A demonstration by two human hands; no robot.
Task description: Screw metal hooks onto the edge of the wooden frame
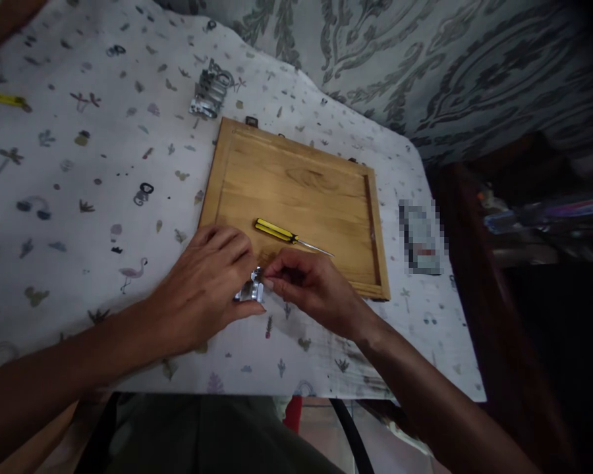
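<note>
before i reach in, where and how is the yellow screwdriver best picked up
The screwdriver is likely best taken by its thick yellow handle, from above, across its width: it lies flat on the wooden panel, thin shaft pointing right, with the left hand and right hand on its near side.

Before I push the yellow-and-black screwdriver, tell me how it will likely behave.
The yellow-and-black screwdriver should stay stiff, judging by its straight, thin metal shaft. It might roll, since its handle looks long and narrow. The brown framed wooden panel beneath has a raised rim, which would probably stop a long slide.
</note>
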